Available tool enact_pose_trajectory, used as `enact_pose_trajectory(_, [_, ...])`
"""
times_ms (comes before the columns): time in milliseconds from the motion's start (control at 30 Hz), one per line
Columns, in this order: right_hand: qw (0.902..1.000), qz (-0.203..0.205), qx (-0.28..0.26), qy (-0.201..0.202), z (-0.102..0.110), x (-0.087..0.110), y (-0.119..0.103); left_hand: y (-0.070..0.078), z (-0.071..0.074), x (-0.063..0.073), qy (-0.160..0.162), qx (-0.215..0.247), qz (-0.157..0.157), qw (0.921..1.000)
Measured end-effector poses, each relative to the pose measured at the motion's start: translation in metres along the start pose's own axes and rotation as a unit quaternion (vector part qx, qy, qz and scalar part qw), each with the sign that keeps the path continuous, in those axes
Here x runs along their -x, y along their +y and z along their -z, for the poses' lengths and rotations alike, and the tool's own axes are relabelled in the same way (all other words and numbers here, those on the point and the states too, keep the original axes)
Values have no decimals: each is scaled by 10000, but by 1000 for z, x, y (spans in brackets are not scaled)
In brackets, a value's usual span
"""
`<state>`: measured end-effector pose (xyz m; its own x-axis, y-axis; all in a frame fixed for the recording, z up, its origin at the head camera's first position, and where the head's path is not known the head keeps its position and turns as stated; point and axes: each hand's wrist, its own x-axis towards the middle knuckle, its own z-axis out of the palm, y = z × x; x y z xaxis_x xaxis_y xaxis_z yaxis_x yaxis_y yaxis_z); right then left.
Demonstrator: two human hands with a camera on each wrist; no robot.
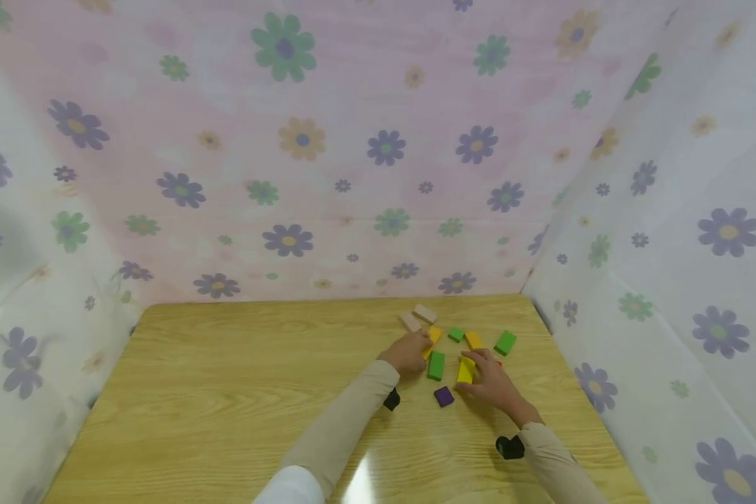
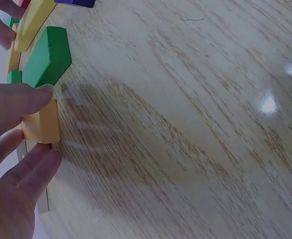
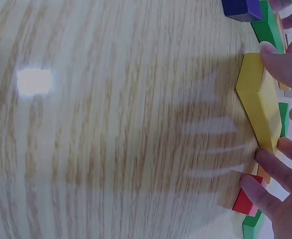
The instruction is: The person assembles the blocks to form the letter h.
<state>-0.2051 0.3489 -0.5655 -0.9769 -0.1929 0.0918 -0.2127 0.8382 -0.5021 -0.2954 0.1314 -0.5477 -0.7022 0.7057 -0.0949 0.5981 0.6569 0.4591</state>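
My left hand (image 1: 408,352) pinches an orange block (image 2: 47,122) between thumb and fingers, low over the wooden table. To its right lies a green block (image 1: 436,366) on its broad side. My right hand (image 1: 494,383) spans a yellow block (image 3: 259,94), thumb on the near end and fingers along the far part. Beside those fingers, a red block (image 3: 246,199) sits under an outer fingertip in the right wrist view. Nearer the person, between the two hands, is a small purple block (image 1: 444,397).
Beyond the hands lie two plain wood blocks (image 1: 425,313), a small green block (image 1: 456,334) and a second orange block (image 1: 473,341). Another green block (image 1: 505,342) lies farther right. Flowered cloth (image 1: 353,210) hangs behind the table (image 1: 227,378) and along both sides.
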Motion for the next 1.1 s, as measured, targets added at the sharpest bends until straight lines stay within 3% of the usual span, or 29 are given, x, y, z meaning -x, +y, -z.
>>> enact_pose_trajectory(200, [10000,-29,-32,-29,1,2,1,-1,-2,-1,108,-295,-120,9994])
enact_pose_trajectory(500, [9995,-52,-124,-281,4,0,3,-2,-5,0,-160,430,134,9989])
enact_pose_trajectory(833, [9973,-291,-100,-674,7,-5,5,2,-3,14,-1,-778,38,9970])
enact_pose_trajectory(1100, [9971,-258,-16,-720,6,-10,3,-3,-2,22,-38,-266,-51,9996])
